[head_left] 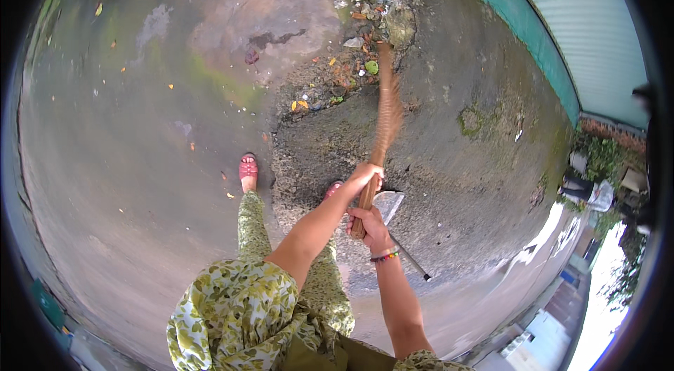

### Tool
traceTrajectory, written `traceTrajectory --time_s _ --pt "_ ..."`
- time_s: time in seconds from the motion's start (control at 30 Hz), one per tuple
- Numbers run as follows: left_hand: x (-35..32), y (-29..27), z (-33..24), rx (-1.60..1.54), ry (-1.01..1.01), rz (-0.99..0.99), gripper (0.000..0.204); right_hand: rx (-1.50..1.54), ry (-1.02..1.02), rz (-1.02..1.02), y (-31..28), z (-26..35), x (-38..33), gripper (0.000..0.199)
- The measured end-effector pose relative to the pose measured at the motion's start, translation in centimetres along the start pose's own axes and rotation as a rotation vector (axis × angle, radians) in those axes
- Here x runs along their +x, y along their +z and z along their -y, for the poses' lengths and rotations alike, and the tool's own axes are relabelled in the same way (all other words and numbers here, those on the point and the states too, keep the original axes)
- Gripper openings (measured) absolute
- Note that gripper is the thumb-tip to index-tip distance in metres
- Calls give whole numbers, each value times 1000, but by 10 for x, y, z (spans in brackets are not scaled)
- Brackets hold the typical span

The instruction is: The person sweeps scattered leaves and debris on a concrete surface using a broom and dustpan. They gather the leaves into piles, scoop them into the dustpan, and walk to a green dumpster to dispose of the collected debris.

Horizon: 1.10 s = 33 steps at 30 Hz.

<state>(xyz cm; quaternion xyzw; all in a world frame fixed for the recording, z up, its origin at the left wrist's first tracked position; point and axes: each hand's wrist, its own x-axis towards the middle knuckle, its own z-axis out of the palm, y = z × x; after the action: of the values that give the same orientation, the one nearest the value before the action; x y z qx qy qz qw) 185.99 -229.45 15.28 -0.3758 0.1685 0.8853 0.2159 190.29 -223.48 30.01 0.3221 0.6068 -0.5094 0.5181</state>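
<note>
Both of my hands grip a brown broom (386, 111) by its handle. My left hand (365, 176) is closed round the handle just below the bound bristles, and my right hand (369, 227), with bracelets at the wrist, is closed round its lower end. The broom points away from me toward a strip of broken ground, its bristles smeared by motion; whether they touch the ground I cannot tell. Beside my right hand is a pale, flat-edged pan (390, 205), probably a dustpan. A thin dark rod (413, 259) shows past my right wrist, its join with the pan hidden.
Stones, brick bits and leaves form a rubble strip (354, 55) ahead. Wet, mossy concrete (154, 139) spreads left. A green-based wall (519, 16) borders the far right, with plants (605, 160) and clutter beyond. My sandalled left foot (248, 167) stands left of the rough concrete edge.
</note>
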Motion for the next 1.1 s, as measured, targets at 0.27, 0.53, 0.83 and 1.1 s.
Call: traceTrajectory --time_s 0.27,0.53,0.83,1.1 --pt "-106 49 53 -208 363 -276 42 -498 77 113 -54 8 -116 47" --pt "-94 -46 -6 25 20 -123 11 -26 27 48 62 -55 -46 45" --pt "-238 -190 -100 289 369 -690 44 142 231 625 188 -81 -39 25" --pt "-221 -244 -116 202 228 -417 22 62 66 411 263 -127 -10 23"
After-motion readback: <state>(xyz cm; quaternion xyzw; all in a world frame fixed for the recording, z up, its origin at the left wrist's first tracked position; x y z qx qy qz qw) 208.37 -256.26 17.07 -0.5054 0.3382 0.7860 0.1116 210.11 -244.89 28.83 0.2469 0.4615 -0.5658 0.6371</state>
